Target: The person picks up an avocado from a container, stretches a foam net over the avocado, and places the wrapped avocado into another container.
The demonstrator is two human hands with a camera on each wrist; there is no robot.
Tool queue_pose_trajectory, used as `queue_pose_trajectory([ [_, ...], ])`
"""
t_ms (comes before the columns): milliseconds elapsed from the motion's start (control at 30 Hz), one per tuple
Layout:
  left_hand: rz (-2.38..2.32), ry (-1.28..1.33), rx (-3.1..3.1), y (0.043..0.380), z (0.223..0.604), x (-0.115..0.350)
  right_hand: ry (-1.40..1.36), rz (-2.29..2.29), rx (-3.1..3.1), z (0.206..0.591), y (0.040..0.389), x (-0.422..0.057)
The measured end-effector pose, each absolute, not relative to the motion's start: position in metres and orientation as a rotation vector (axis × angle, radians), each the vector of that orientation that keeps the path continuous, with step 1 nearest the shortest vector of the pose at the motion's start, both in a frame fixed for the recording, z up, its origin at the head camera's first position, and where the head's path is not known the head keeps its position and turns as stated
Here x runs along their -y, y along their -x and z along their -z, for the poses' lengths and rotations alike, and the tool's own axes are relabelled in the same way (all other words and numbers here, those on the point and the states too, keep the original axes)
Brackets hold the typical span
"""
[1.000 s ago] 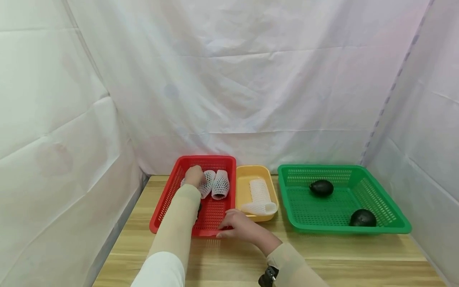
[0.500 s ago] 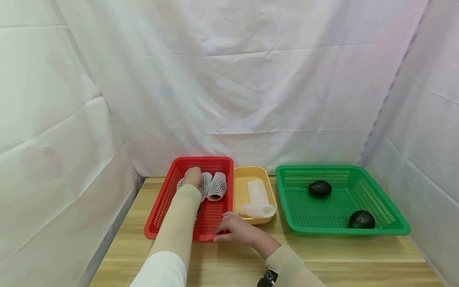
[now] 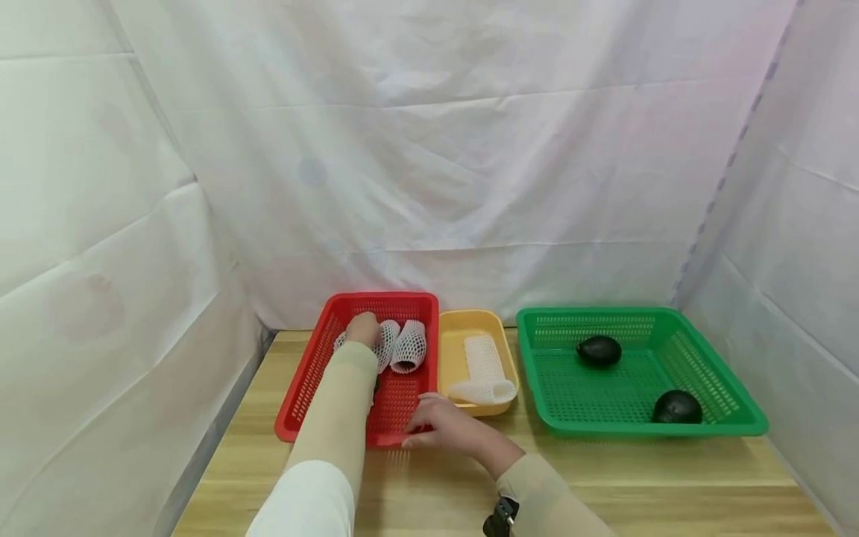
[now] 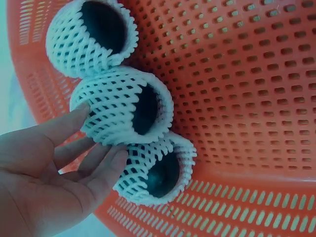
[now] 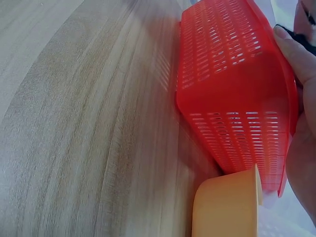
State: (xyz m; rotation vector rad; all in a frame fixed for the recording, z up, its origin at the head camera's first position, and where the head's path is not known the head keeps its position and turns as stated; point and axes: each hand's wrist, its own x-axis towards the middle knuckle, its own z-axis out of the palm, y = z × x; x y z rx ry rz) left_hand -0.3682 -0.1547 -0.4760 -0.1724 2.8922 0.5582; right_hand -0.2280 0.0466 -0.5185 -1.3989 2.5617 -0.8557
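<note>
My left hand [image 3: 363,329] reaches into the red basket [image 3: 285,418] from above. In the left wrist view, its fingers [image 4: 79,118] grip the near end of the middle avocado [image 4: 145,109], which wears a white foam net. Two more netted avocados flank it: one above [image 4: 103,27] and one below [image 4: 163,175] in that view, the latter touched by a fingertip. Dark skin shows at each net's open end. My right hand [image 3: 446,425] holds the basket's near right corner, thumb [image 5: 289,47] against the rim; its other fingers are mostly hidden.
Beside the red basket stands a yellow tray [image 3: 451,321] with loose foam nets [image 3: 485,358] in it. Farther right, a green basket [image 3: 546,425] holds two bare avocados, one at the back [image 3: 599,350] and one in front [image 3: 678,407]. White cloth [image 3: 429,149] encloses the wooden table [image 3: 416,500].
The head view shifts slightly. Both hands keep their places at the red basket, and the avocados in it stay almost still.
</note>
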Motion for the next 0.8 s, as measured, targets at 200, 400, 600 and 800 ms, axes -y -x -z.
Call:
queue_pose_trajectory([
  [200,-0.703,0.223,-2.745,0.377,0.464,0.165,1.439,0.869,-2.548,0.520,0.230,-0.046],
  [400,-0.672,0.054,-2.806,0.369,0.447,0.158,1.470,0.894,-2.538,0.522,0.228,-0.047],
  [600,-0.752,-0.066,-2.852,0.344,0.426,0.140,1.432,0.885,-2.588,0.516,0.226,-0.050],
  [800,-0.741,-0.093,-2.874,0.319,0.407,0.127,1.335,0.976,-2.710,0.486,0.223,-0.074],
])
